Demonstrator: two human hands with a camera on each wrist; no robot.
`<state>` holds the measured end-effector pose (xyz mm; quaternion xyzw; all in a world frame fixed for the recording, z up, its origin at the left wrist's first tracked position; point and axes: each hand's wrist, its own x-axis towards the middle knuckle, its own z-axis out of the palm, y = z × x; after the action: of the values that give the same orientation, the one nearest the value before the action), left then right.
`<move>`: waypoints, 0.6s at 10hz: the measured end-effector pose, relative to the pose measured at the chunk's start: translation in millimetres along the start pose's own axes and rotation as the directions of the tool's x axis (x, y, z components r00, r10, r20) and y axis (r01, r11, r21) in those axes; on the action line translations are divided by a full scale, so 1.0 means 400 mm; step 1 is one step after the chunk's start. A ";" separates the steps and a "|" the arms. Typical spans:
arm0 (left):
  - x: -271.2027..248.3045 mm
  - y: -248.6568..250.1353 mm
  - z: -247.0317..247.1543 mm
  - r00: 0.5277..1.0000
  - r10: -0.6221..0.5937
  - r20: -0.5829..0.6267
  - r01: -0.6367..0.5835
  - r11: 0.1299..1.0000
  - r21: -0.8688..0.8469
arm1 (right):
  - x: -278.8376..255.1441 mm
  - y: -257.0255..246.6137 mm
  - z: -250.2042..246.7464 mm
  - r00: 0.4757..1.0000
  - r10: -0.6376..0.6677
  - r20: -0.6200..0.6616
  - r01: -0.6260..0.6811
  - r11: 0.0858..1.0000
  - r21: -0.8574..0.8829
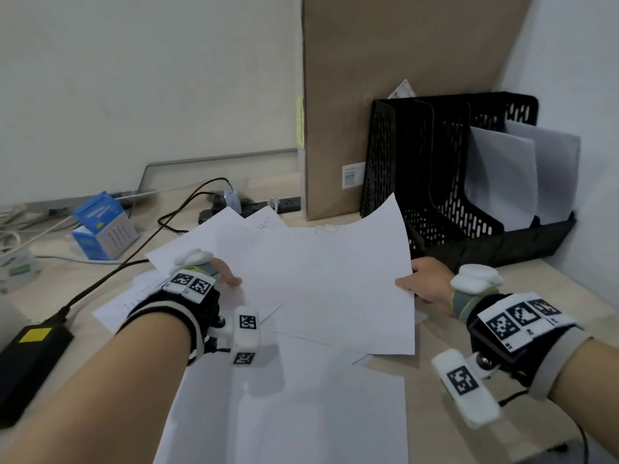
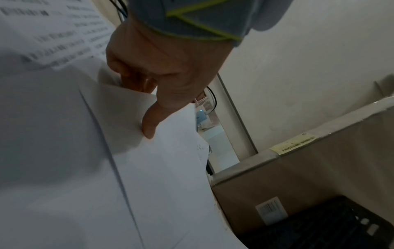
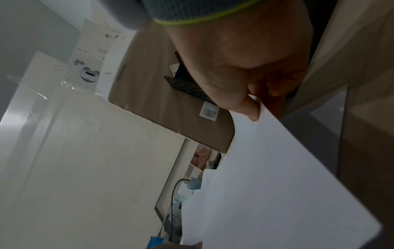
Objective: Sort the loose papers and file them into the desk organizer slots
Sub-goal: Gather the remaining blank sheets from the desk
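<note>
I hold a blank white sheet (image 1: 335,279) raised over the desk with both hands. My left hand (image 1: 231,281) pinches its left edge, thumb on top and fingers underneath; the left wrist view shows the same hand (image 2: 149,128) on the sheet (image 2: 170,185). My right hand (image 1: 407,284) pinches the right edge, and its thumb (image 3: 252,112) presses on the sheet (image 3: 277,185). More loose papers (image 1: 284,396) lie spread on the desk beneath, one of them printed (image 2: 53,33). The black mesh desk organizer (image 1: 452,202) stands at the back right, with white sheets (image 1: 502,175) in its two right slots.
A tall cardboard box (image 1: 385,95) leans on the wall behind the organizer. A blue-and-white carton (image 1: 104,226), a power strip (image 1: 261,205) and cables lie at the back left. A black power adapter (image 1: 30,356) sits at the left edge of the desk.
</note>
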<state>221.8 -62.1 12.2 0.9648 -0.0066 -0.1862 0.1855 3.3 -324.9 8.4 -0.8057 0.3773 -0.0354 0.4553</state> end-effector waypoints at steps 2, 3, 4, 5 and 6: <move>0.010 -0.039 0.000 1.000 0.021 -0.022 -0.028 0.921 -0.389 | -0.015 0.007 -0.003 1.000 0.009 0.003 -0.009 0.979 0.204; -0.013 -0.084 -0.024 0.999 0.012 -0.032 -0.030 0.786 -0.618 | -0.021 0.002 -0.009 0.999 0.039 0.025 -0.045 0.938 0.345; -0.059 -0.117 -0.037 0.999 0.019 -0.037 -0.040 0.613 -0.789 | -0.031 -0.015 -0.009 0.996 0.083 0.037 -0.090 0.873 0.480; -0.137 -0.132 -0.033 0.999 0.023 -0.026 -0.033 0.408 -0.913 | -0.051 -0.039 0.002 0.994 0.087 0.066 -0.109 0.794 0.598; -0.243 -0.138 -0.008 0.998 0.054 0.043 0.025 0.298 -0.954 | -0.096 -0.066 0.033 0.993 0.074 0.097 -0.119 0.756 0.644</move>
<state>129.4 -1.4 29.9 0.6606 0.0901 -0.1840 0.7222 -3.5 -283.0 31.8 -0.5786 0.3679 -0.1138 0.7190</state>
